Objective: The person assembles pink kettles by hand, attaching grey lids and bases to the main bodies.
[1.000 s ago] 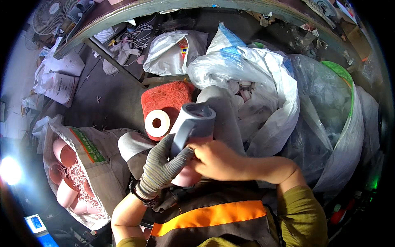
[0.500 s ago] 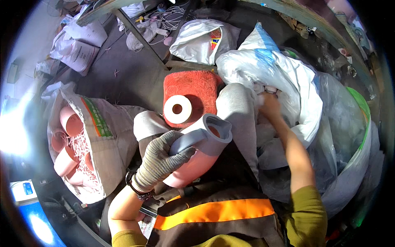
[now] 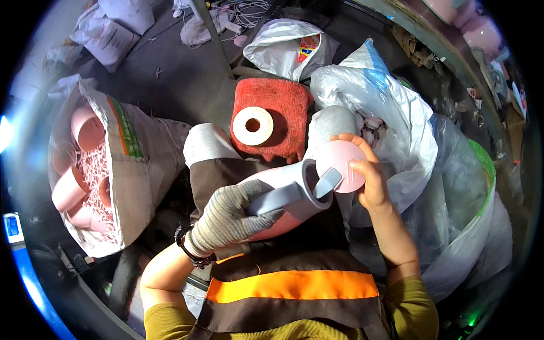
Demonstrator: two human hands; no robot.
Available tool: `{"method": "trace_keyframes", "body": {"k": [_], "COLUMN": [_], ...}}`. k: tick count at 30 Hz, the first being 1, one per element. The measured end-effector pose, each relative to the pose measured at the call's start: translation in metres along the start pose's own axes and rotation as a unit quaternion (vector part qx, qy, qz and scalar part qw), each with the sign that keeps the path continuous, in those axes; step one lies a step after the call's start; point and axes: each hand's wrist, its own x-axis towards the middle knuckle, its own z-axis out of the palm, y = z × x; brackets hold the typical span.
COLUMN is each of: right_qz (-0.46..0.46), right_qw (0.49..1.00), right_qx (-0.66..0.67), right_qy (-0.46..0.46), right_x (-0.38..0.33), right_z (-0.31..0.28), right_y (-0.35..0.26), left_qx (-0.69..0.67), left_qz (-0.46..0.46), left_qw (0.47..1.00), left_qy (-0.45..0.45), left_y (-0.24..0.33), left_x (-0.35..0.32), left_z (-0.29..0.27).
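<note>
Jug point(image 3: 280, 176): pink, with a grey-blue collar, above the person's lap; its long axis leans well over, base toward the lower left, mouth facing right and slightly away from the body.
Left hand point(image 3: 229, 220): in a striped knit glove, closed around the grey-blue handle point(image 3: 276, 198).
Right hand point(image 3: 372, 186): bare, partly curled, thumb and fingers pinching a round pink disc point(image 3: 341, 161) by its edge.
Disc and mouth: the disc is right of the jug's mouth, overlapping it from this viewpoint; the right hand is the nearer one to that opening. Whether they touch cannot be told.
Beyond the knees: a cream ring-shaped roll point(image 3: 243, 126) rests on a red fabric-covered block point(image 3: 272, 93).
Left side: an open sack point(image 3: 144, 178) holds pink cups point(image 3: 88, 127) among pink shreds.
Right side: a white bag point(image 3: 411, 133) holds small pale parts point(image 3: 371, 129), too jumbled to identify.
Hidden: the glove covers the jug's base; the disc's underside is turned away. A small grey-blue tab point(image 3: 328, 182) could belong to jug or disc; the join is unclear.
</note>
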Motion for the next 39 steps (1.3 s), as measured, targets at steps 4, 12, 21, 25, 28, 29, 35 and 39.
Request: {"method": "trace_keyframes", "body": {"k": [4,12,21,25,28,29,35,39], "right_qz": [0.040,-0.031,-0.415,-0.321,0.150,0.135,-0.336,-0.470], "right_qw": [0.998,0.958,0.661,0.769,0.964,0.958,0.731,0.644], "right_qx": [0.051,-0.249,-0.450,-0.446,-0.207,-0.249,-0.500,-0.511], "right_qy": [-0.023,-0.139,-0.434,-0.326,-0.066,-0.041,-0.320,-0.321], "right_x": [0.003,-0.013,-0.037,-0.003,0.024,0.018,-0.012,-0.009], "right_z": [0.012,0.032,0.093,0.075,0.028,0.021,0.056,0.058], "right_y": [-0.001,-0.020,-0.024,-0.022,0.010,0.019,-0.021,-0.004], "left_qx": [0.050,0.101,0.015,0.081,0.039,0.211,-0.057,-0.091], "left_qz": [0.027,-0.011,0.137,0.026,0.124,0.157,0.071,0.072], "left_qw": [0.998,0.995,0.988,0.995,0.987,0.959,0.994,0.990], "left_qy": [0.004,-0.009,-0.065,0.056,0.094,0.106,-0.065,-0.082], "left_y": [-0.004,-0.001,-0.042,-0.034,-0.038,-0.040,-0.047,-0.046], "left_x": [-0.001,-0.003,0.051,0.044,-0.002,-0.012,0.031,0.032], "left_z": [0.003,0.004,-0.024,-0.018,0.041,0.062,-0.047,-0.043]}}
